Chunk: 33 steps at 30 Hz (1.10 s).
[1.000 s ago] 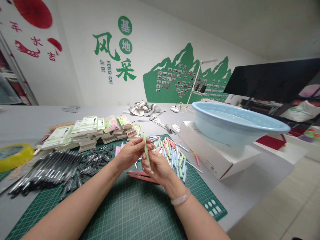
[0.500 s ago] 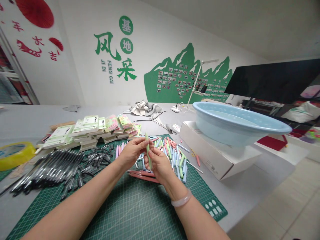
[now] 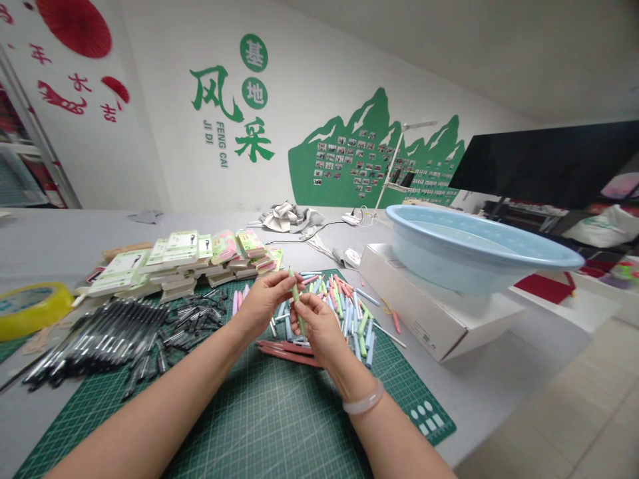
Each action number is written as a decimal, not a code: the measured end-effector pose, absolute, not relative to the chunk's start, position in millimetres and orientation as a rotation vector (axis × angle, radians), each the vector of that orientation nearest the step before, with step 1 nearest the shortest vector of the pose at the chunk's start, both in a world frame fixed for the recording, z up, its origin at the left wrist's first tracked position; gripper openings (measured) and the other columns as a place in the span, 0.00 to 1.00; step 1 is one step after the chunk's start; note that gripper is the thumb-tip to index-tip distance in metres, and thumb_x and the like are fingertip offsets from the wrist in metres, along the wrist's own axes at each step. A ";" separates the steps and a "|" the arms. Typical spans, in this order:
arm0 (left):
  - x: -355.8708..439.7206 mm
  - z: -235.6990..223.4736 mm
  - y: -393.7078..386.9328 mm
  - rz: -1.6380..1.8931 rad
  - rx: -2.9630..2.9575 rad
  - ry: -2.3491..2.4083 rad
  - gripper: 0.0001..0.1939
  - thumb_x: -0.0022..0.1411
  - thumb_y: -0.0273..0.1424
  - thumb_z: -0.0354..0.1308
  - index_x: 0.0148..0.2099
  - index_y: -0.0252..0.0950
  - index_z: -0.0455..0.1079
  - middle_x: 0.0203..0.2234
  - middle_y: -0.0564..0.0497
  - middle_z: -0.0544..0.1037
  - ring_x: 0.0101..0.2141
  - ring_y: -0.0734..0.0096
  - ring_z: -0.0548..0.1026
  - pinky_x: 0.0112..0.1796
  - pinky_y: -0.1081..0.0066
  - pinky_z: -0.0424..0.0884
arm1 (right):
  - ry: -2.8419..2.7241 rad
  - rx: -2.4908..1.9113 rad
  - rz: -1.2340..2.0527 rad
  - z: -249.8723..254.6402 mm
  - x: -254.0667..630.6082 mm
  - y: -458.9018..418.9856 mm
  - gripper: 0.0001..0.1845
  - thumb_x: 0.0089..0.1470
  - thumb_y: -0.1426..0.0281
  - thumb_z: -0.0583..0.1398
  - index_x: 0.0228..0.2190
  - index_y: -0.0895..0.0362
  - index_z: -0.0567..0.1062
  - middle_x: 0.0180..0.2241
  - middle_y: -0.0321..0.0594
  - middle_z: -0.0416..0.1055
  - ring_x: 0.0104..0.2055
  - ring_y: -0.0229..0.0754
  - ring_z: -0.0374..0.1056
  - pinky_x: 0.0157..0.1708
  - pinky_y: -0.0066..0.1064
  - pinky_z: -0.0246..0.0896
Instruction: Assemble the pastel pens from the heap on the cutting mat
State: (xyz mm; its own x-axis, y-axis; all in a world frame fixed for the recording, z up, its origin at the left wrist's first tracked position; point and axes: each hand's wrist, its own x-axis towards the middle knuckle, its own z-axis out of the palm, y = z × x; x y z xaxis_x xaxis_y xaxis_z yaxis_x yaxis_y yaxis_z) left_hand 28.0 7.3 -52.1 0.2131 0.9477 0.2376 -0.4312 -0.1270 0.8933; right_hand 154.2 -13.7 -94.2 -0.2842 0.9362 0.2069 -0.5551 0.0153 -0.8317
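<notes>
A pale green pen (image 3: 295,301) tilts between two bare hands above a green cutting mat (image 3: 269,422), its upper part pinched by the fingers (image 3: 282,282) of the left hand (image 3: 259,307), its lower part by those of the right hand (image 3: 319,330), which wears a pale bangle (image 3: 363,399) at the wrist. Both sets of fingers are closed on the barrel, a two-handed hold that appears to keep it steady and in plain sight. Loose pastel pens (image 3: 344,313) lie just beyond, pink pens (image 3: 287,352) just below. To the left spread rows of black pens (image 3: 114,336), stacked packaged cards (image 3: 180,256) and a yellow tape roll (image 3: 30,307). To the right, a pale blue basin (image 3: 464,249) sits on a white box (image 3: 424,313) on the grey table (image 3: 74,229), beneath a green mountain mural (image 3: 374,150).
</notes>
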 end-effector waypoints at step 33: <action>26.7 -60.9 12.0 1.277 0.922 0.606 0.11 0.53 0.32 0.63 0.38 0.31 0.72 0.27 0.48 0.77 0.26 0.75 0.74 0.27 0.78 0.70 | -0.921 -0.462 1.836 -77.6 159.3 -24.6 0.14 0.53 0.63 0.59 0.37 0.61 0.72 0.28 0.41 0.71 0.25 0.34 0.68 0.23 0.24 0.66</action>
State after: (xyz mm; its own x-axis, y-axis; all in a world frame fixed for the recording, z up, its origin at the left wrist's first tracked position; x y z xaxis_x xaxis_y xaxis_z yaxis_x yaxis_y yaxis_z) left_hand 26.7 12.0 -60.9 0.2173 0.9704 0.1051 -0.5324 0.0275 0.8460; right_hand 159.3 -24.6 -77.6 -0.4370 0.8952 0.0874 -0.6057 -0.2211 -0.7644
